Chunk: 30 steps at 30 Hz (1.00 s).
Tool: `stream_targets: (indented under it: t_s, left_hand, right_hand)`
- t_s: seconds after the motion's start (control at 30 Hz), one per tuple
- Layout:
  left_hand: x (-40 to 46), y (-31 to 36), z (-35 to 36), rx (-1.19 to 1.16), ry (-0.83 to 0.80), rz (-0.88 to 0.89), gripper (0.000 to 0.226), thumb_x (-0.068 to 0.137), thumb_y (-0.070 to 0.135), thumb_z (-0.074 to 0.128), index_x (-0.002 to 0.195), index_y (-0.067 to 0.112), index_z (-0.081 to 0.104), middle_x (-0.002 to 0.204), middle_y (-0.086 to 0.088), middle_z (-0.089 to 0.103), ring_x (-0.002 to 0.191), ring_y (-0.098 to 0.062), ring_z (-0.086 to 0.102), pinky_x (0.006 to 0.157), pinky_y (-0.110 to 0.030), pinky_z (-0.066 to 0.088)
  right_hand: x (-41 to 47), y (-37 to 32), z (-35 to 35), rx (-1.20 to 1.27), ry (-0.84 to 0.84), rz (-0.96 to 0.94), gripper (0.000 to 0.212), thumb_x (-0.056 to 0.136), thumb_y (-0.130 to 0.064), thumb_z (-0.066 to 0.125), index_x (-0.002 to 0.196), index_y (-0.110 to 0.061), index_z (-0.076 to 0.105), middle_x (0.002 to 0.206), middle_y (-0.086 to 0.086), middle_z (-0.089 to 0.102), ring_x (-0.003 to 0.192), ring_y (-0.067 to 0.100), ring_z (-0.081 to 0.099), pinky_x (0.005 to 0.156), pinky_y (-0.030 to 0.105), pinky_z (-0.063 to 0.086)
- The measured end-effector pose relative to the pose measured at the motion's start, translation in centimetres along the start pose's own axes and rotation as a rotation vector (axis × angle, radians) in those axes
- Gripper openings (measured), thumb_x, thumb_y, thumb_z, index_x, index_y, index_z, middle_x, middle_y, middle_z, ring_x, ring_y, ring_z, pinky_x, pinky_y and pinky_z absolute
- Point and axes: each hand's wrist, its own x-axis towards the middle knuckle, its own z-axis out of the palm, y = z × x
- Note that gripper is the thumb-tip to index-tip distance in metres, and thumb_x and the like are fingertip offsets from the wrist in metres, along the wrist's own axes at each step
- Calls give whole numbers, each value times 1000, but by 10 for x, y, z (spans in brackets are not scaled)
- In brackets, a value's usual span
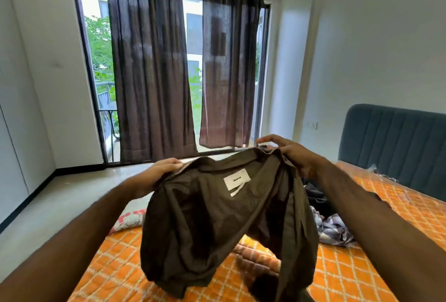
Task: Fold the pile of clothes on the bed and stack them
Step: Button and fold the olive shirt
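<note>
- A dark olive shirt (pixel 217 224) is held up in the air above the bed (pixel 357 265) by both hands.
- The left hand (pixel 164 169) is curled round one shoulder of the shirt, with its fingers laid over the top edge of the cloth.
- The right hand (pixel 287 154) grips the other shoulder; some of its fingers are seen spread loosely above the collar.
- Between the hands the collar is stretched, and a white label (pixel 237 179) is shown just below it, on the inside of the shirt.
- Below the hands the shirt hangs in loose folds, and its lower edge is seen close over the orange quilt; whether it touches cannot be told.
- Under the right forearm, a pile of clothes (pixel 330 219) lies on the bed, a checked piece and a dark one among them.
- Below the left hand a patterned pillow (pixel 130 219) is seen at the bed's edge.
- Beyond the hands, dark curtains (pixel 149 72) hang before a glass door.
</note>
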Motion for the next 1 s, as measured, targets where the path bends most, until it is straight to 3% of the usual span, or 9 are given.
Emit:
stream_targets:
  t_s: [0.07,0.13,0.23,0.37,0.53,0.63,0.77,0.87,1.0]
  left_hand:
    - [-1,-2,3,-4,-55,55,59,80,50,76,124,13,62,119,-6,68,106,-13,65,87,-25,51]
    - [-3,6,3,143,-91,103,58,75,46,80,127,31,61,122,4,66,109,-10,66,88,-22,52]
    - [4,8,0,471,-27,175,62,64,59,88,118,42,62,115,8,62,106,-11,63,88,-25,49]
    - [14,-2,-3,646,60,331,66,60,87,68,102,38,70,99,12,64,94,-6,62,87,-30,50]
    - [-2,0,2,277,-125,133,60,66,78,73,95,26,80,99,6,76,93,-5,68,81,-17,51]
    - [4,-1,6,139,31,38,39,83,52,70,86,14,78,95,-5,76,95,-22,69,83,-29,52]
    - [16,3,14,155,152,24,22,97,29,65,88,14,78,91,-9,77,93,-29,70,93,-42,53]
    - [18,15,23,170,190,81,18,98,26,65,90,19,80,88,-7,78,84,-21,72,86,-35,56]
    - [21,25,30,163,256,163,23,95,27,70,81,10,79,79,-10,73,74,-16,62,76,-33,50]
  right_hand:
    - [-4,1,3,-7,17,47,26,100,-24,56,119,-13,69,120,16,68,100,28,68,95,40,55]
    - [-9,0,2,-107,-16,116,40,96,-40,59,122,-11,71,124,15,69,108,29,69,100,41,55]
    - [-17,3,1,-437,-80,168,39,88,-26,73,125,-14,71,122,10,71,103,14,71,87,23,56]
    - [-12,18,-1,-958,-92,110,30,89,-11,77,116,-21,73,117,3,70,97,6,63,81,7,45]
    - [-20,33,-10,-631,-105,114,27,101,-12,60,125,-5,70,124,6,71,108,8,68,93,19,51]
    - [-17,45,-2,-862,-129,72,27,102,-16,59,123,-4,72,128,4,62,116,7,58,105,21,43]
    - [-10,77,17,-1058,-103,-66,21,102,-13,59,118,-12,73,115,5,55,106,8,52,98,27,40]
    - [-10,99,30,-1068,-54,-44,19,98,-7,59,115,-9,66,110,10,64,101,22,59,91,39,46]
    - [-15,119,51,-892,-38,93,9,98,-9,51,101,-11,59,104,12,62,97,26,58,79,35,43]
